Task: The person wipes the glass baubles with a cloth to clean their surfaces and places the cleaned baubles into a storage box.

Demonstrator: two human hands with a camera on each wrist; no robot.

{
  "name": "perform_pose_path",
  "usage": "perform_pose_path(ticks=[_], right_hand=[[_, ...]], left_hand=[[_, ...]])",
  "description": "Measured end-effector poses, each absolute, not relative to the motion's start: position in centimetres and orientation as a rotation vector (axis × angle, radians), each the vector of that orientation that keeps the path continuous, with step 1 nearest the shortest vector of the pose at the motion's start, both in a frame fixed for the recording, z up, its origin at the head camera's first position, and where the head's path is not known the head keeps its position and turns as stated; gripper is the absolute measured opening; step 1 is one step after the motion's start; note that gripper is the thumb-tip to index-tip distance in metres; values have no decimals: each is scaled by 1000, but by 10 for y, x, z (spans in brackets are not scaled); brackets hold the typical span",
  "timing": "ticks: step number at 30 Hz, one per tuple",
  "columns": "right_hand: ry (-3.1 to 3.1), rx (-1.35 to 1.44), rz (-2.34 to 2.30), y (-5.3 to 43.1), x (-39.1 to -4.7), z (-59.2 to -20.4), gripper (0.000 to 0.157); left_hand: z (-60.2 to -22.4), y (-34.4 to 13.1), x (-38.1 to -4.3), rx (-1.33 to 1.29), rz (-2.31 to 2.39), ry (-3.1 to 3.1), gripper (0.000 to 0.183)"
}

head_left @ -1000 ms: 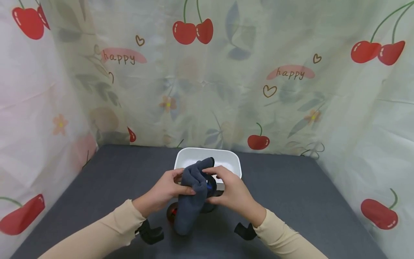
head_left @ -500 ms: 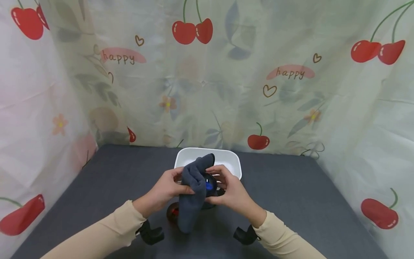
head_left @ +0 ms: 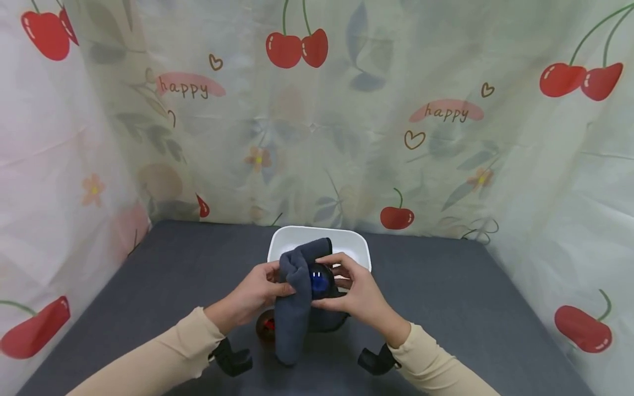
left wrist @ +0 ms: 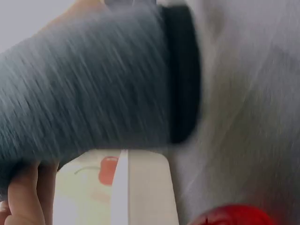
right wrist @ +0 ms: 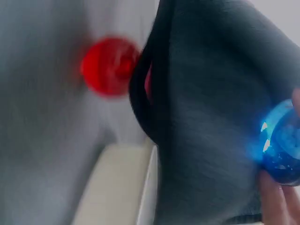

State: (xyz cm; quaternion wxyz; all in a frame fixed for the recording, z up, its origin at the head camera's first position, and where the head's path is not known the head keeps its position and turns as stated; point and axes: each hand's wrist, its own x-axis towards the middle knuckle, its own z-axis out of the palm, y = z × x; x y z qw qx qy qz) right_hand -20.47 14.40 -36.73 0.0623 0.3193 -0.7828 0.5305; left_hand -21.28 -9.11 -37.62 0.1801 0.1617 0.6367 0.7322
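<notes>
In the head view, my left hand (head_left: 250, 294) pinches a dark grey cloth (head_left: 292, 324) with a black edge, its thumb in front and the bunched cloth hanging down. My right hand (head_left: 360, 289) grips a shiny, see-through dark blue ball (head_left: 322, 281) against the cloth, fingers around its right side. Part of the cloth also spreads below the ball. Seen from the right wrist, the blue ball (right wrist: 281, 145) glows brightly and the cloth (right wrist: 206, 122) lies right at its side. A red ball (head_left: 266, 325) rests on the table left of the cloth, partly covered by it.
Behind the hands stands a white plastic tub (head_left: 359, 245), partly hidden by cloth and fingers. The dark grey table (head_left: 436, 297) is enclosed by a cherry-patterned curtain (head_left: 317, 137) at the back and sides. Black wrist mounts (head_left: 233, 360) hang below both sleeves.
More of the blue ball now shows beside the cloth. The cloth's top edge has shifted slightly right, and more of it spreads below the ball. Both hands stay almost in place.
</notes>
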Motion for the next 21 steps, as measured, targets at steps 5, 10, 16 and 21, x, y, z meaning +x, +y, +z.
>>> perform_pose_path(ticks=[5,10,16,21], right_hand=[[-2327,1006,1473,144,-208,-370,67],[-2350,1004,1322,146,-209,-368,68],[-2279,963,1794,147,-208,-369,69],[-2387,978,1315,144,-208,-369,69]], left_hand=[[-375,-88,-212,464,2082,1822,54],[-374,-91,-211,442,2058,1909,50],[-372,-90,-213,446,2061,1850,51],[-374,-87,-215,449,2030,1908,57]])
